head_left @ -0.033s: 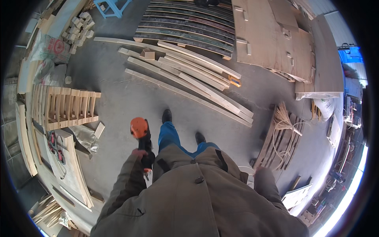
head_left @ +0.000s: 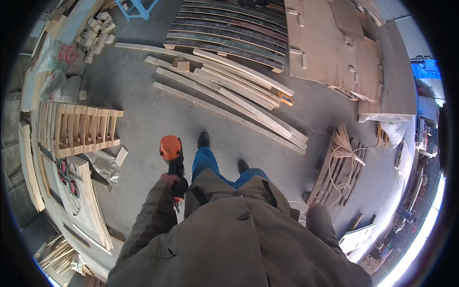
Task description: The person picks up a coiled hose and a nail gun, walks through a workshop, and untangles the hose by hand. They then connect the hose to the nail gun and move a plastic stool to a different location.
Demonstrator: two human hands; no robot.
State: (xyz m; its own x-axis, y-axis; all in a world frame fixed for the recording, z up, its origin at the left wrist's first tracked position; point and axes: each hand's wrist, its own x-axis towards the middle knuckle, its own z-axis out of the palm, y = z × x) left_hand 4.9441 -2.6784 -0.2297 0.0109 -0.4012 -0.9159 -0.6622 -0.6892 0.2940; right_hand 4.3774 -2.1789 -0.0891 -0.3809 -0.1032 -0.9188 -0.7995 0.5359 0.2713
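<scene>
My left hand (head_left: 170,179) is closed around a black nail gun with a round orange cap (head_left: 170,147). The tool hangs beside my left leg, over the bare concrete floor, with its orange cap pointing away from me. Its lower end, with some orange on it, is close to my jacket. My right hand (head_left: 314,207) hangs low at my right side, near a slatted wooden pallet (head_left: 320,184). Only a small part of it shows past the sleeve, and its fingers are hidden.
Ahead lie several long timber strips (head_left: 229,112) and a large slatted pallet (head_left: 229,36). Plywood sheets (head_left: 330,57) stand at the far right. A straw broom (head_left: 342,143) rests on the right pallet. To the left are a slatted wooden frame (head_left: 86,126) and stacked wood blocks (head_left: 98,36).
The view has shifted very slightly. The nail gun in my left hand sits a little farther right and nearer to me; the grip looks the same.
</scene>
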